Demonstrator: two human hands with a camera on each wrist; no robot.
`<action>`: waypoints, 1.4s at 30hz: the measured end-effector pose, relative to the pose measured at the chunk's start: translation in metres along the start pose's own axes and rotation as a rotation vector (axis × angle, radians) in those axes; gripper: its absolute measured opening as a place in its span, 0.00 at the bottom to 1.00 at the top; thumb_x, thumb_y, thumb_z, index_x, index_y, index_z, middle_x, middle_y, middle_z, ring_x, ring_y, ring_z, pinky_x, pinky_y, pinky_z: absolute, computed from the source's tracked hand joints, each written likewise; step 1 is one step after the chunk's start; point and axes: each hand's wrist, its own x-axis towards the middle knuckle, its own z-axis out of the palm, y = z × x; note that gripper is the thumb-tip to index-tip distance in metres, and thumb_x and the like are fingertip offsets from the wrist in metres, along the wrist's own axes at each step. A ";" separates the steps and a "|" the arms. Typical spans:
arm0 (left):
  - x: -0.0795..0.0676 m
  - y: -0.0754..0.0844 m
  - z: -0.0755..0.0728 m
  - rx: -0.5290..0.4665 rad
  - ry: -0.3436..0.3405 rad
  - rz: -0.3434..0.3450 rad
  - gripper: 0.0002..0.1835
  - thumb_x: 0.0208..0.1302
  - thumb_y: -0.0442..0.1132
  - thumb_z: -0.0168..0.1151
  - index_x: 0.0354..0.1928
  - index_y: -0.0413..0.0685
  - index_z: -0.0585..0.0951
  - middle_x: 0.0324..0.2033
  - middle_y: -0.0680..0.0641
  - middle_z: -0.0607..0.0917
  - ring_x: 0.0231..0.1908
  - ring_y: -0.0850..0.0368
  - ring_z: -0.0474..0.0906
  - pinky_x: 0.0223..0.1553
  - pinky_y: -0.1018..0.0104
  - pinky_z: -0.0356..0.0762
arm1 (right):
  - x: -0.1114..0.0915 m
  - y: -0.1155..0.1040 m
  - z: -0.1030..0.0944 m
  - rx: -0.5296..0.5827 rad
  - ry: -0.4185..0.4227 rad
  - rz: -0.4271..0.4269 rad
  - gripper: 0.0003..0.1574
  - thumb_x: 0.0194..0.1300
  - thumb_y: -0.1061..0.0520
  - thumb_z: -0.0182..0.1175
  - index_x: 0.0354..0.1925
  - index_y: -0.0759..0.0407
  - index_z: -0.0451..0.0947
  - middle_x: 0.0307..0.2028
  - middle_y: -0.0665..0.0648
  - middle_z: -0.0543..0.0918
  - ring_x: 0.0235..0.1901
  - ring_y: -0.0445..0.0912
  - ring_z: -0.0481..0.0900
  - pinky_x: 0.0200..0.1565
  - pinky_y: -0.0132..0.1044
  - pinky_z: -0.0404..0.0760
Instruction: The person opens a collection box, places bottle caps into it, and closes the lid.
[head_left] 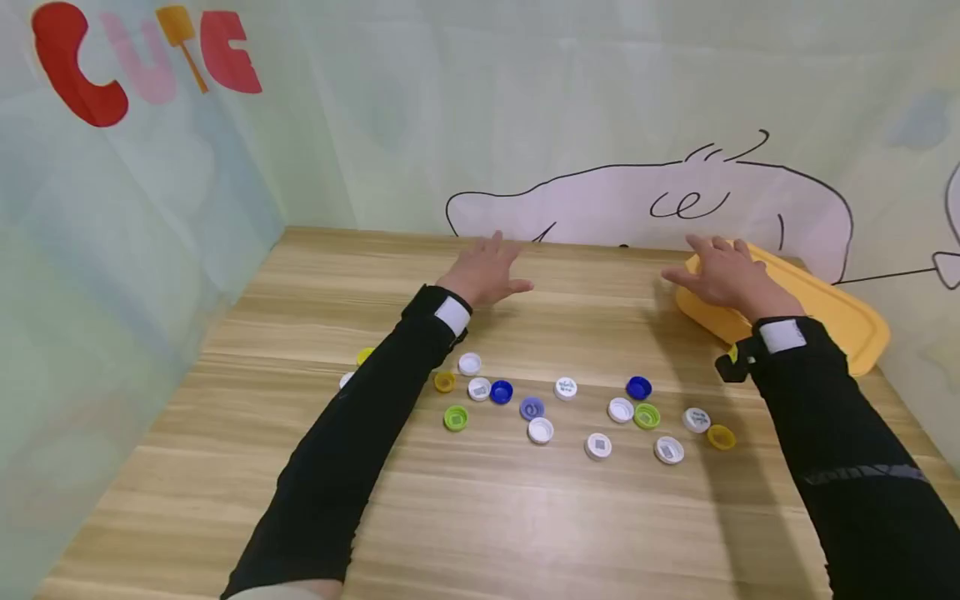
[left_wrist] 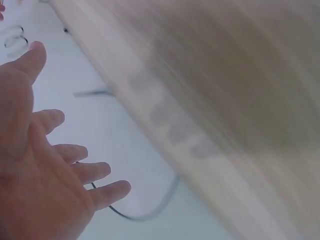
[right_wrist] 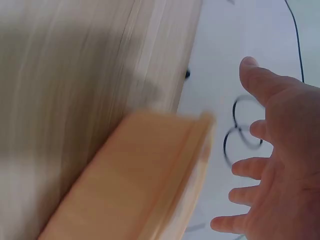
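Note:
My left hand [head_left: 486,271] hangs over the back of the table with its fingers spread and nothing in it. In the left wrist view its open palm and straight fingers [left_wrist: 111,194] show against the wall. My right hand [head_left: 726,273] is held, fingers apart, over the far left end of a yellow-orange lidded box [head_left: 825,308]. The right wrist view shows that palm empty beside the box's wall [right_wrist: 130,175]. Bottle caps lie scattered nearer to me, among them a green cap [head_left: 455,418], a dark blue cap [head_left: 639,387] and a white cap [head_left: 540,430].
The wooden table [head_left: 525,533] meets a pale printed cloth wall [head_left: 375,125] at the back and sides. A yellow cap [head_left: 365,355] and a white cap [head_left: 345,380] are partly covered by my left sleeve. The box stands at the back right, close to the side wall.

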 end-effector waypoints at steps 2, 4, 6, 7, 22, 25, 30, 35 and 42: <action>0.005 0.012 -0.001 0.019 0.011 0.030 0.42 0.76 0.66 0.49 0.82 0.53 0.54 0.80 0.36 0.49 0.78 0.35 0.49 0.73 0.41 0.55 | -0.009 0.011 -0.002 -0.007 -0.002 0.023 0.63 0.74 0.24 0.45 0.81 0.67 0.38 0.73 0.85 0.42 0.70 0.83 0.35 0.62 0.82 0.41; 0.008 0.024 -0.001 0.031 0.023 0.050 0.42 0.76 0.66 0.50 0.82 0.54 0.55 0.80 0.36 0.50 0.77 0.35 0.50 0.73 0.43 0.56 | -0.015 0.021 -0.003 -0.014 0.002 0.042 0.64 0.73 0.23 0.43 0.80 0.67 0.38 0.72 0.86 0.42 0.70 0.84 0.36 0.62 0.83 0.42; 0.011 0.037 0.001 0.033 0.031 0.067 0.42 0.76 0.66 0.50 0.82 0.54 0.54 0.80 0.37 0.50 0.78 0.36 0.50 0.74 0.45 0.56 | -0.021 0.030 -0.003 -0.018 0.017 0.055 0.65 0.73 0.22 0.43 0.80 0.69 0.37 0.72 0.87 0.43 0.69 0.84 0.37 0.61 0.83 0.42; 0.013 0.044 0.002 0.042 0.029 0.079 0.42 0.76 0.66 0.49 0.82 0.54 0.54 0.81 0.37 0.49 0.78 0.36 0.50 0.74 0.46 0.56 | -0.024 0.036 -0.003 -0.017 0.028 0.060 0.65 0.73 0.23 0.43 0.80 0.70 0.37 0.71 0.87 0.43 0.68 0.84 0.39 0.60 0.83 0.43; 0.021 0.122 0.011 0.090 0.005 0.211 0.41 0.76 0.69 0.45 0.83 0.62 0.53 0.82 0.43 0.47 0.78 0.42 0.51 0.73 0.45 0.59 | -0.065 0.106 0.000 0.006 -0.050 0.197 0.70 0.71 0.18 0.35 0.76 0.76 0.30 0.63 0.93 0.45 0.57 0.89 0.43 0.52 0.85 0.51; 0.022 0.126 0.013 0.081 -0.011 0.216 0.41 0.75 0.69 0.46 0.83 0.64 0.53 0.82 0.44 0.48 0.78 0.43 0.52 0.73 0.46 0.58 | -0.066 0.109 0.002 0.009 -0.086 0.197 0.70 0.71 0.18 0.33 0.76 0.75 0.31 0.63 0.93 0.43 0.57 0.90 0.43 0.51 0.85 0.52; 0.021 0.128 0.014 0.079 -0.017 0.220 0.41 0.75 0.68 0.48 0.83 0.64 0.52 0.82 0.44 0.49 0.77 0.44 0.54 0.73 0.47 0.58 | -0.066 0.109 0.006 0.009 -0.105 0.193 0.67 0.72 0.18 0.30 0.77 0.74 0.36 0.64 0.91 0.42 0.58 0.88 0.43 0.49 0.85 0.52; 0.022 0.129 0.013 0.080 -0.015 0.221 0.42 0.75 0.68 0.48 0.83 0.64 0.50 0.81 0.44 0.49 0.78 0.44 0.53 0.73 0.47 0.58 | -0.065 0.105 0.007 0.005 -0.111 0.181 0.67 0.72 0.18 0.29 0.78 0.72 0.36 0.66 0.90 0.42 0.59 0.89 0.41 0.46 0.88 0.50; 0.022 0.128 0.014 0.074 -0.007 0.219 0.42 0.75 0.68 0.47 0.83 0.62 0.50 0.81 0.44 0.50 0.78 0.44 0.52 0.73 0.48 0.58 | -0.056 0.077 0.015 -0.016 -0.082 0.127 0.66 0.71 0.18 0.31 0.79 0.70 0.40 0.68 0.87 0.43 0.63 0.86 0.40 0.50 0.87 0.48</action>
